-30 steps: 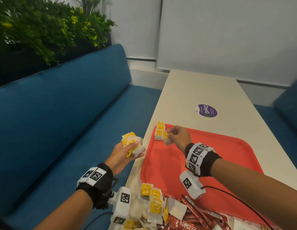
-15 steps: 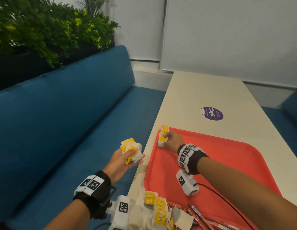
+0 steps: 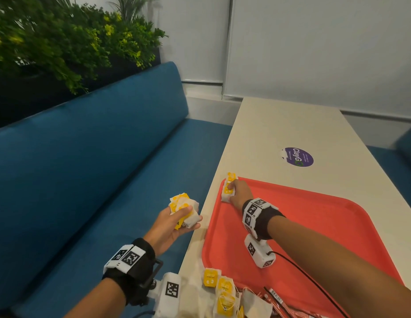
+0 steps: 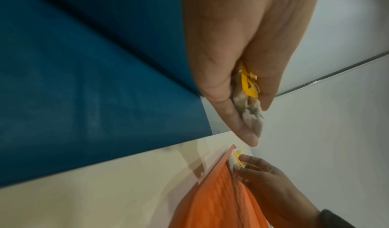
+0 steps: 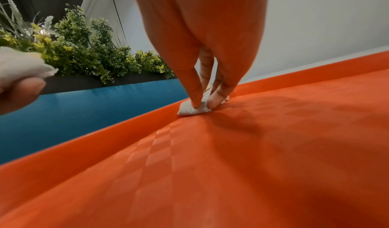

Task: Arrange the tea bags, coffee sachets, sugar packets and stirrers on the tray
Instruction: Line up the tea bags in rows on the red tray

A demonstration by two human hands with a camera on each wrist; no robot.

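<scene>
A red tray [image 3: 314, 226] lies on the cream table. In its far left corner sits a short row of yellow-tagged tea bags [image 3: 228, 193]. My right hand [image 3: 232, 188] pinches these between thumb and fingers. The right wrist view shows the thumb and a finger squeezing a white tea bag [image 5: 193, 111] down onto the tray floor [image 5: 210, 165]. My left hand [image 3: 174, 222] hovers over the blue bench beside the table edge, gripping a bunch of tea bags [image 3: 182, 206]. In the left wrist view that bunch [image 4: 250, 88] shows between the curled fingers.
Loose tea bags [image 3: 219, 288] and red coffee sachets [image 3: 273, 304] are piled at the tray's near left corner. A purple sticker [image 3: 297, 156] marks the table [image 3: 280, 125] beyond the tray. The blue bench [image 3: 85, 180] runs along the left, with plants [image 3: 62, 42] behind it.
My right hand has brought its tea bags down into the tray's far left corner and stays on them. The left hand keeps its bunch and has hardly moved.
</scene>
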